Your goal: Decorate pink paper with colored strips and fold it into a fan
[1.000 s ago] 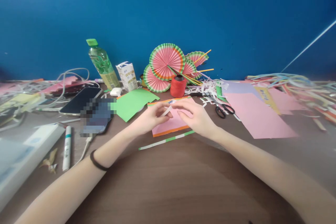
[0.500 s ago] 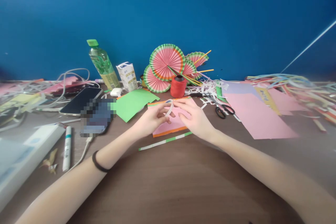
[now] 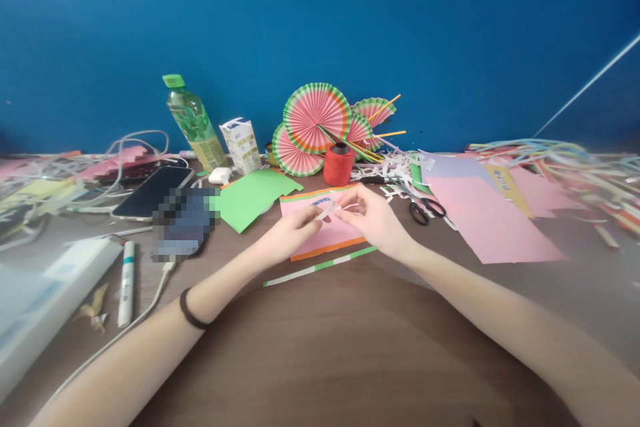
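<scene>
My left hand [image 3: 290, 232] pinches one end of a short, thin white strip [image 3: 327, 211], which looks like paper or tape backing. Thumb and fingertips of my right hand [image 3: 376, 219] close on the strip's other end. Both hands hover over a pink sheet [image 3: 336, 235] with orange and green bands along its edges. Just in front of that sheet lies a narrow green-and-white strip [image 3: 320, 267]. Behind the hands stands a spool of red thread [image 3: 338, 165], with pleated pink-and-green paper fans [image 3: 317, 117] leaning behind it.
Black-handled scissors [image 3: 425, 209] and pink paper [image 3: 493, 220] lie to the right, near paper shreds. At left are green paper [image 3: 255, 197], a phone [image 3: 153, 192], a marker [image 3: 127, 283], a white cable and a tilted bottle [image 3: 195, 123]. A small carton [image 3: 241, 147] stands behind.
My right hand's fingers have gone from spread to pinched on the white strip. My left fingers have closed together, and the strip now lies flatter between the hands.
</scene>
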Available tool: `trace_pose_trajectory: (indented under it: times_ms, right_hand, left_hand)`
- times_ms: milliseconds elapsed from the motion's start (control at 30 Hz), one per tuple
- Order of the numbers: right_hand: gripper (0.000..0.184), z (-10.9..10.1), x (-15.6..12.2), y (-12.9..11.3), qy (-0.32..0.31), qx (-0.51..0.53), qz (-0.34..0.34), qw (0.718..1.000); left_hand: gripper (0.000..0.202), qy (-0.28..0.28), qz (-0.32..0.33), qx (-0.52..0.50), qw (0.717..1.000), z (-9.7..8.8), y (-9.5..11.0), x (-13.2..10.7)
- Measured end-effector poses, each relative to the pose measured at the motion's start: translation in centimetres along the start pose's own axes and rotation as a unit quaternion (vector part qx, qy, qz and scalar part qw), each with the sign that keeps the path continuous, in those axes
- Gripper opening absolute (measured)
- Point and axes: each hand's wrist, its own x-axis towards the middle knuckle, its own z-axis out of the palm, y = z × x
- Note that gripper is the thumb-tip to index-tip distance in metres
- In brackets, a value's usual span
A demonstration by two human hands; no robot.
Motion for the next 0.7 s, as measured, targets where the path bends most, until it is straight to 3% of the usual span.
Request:
trace_pose_trajectory:
  times_ms: [333, 500, 700]
  right_hand:
    - [0.010, 0.6, -1.0, -0.9, -0.015, -0.032, -0.018, 0.999]
    - [0.010, 1.3, -1.6, -0.9, -0.009, -0.020, -0.034, 0.999]
    - [0.010, 1.3, -1.6, -0.4, -0.023, -0.025, -0.050, 0.998]
  left_hand:
    - [0.023, 0.049, -0.019, 0.048, 0.997, 0.6, 0.1, 0.1]
    - [0.019, 0.079, 0.003, 0.007, 0.997, 1.0, -0.2, 0.1]
    - [0.020, 0.077, 0.022, -0.022, 0.997, 0.6, -0.4, 0.3]
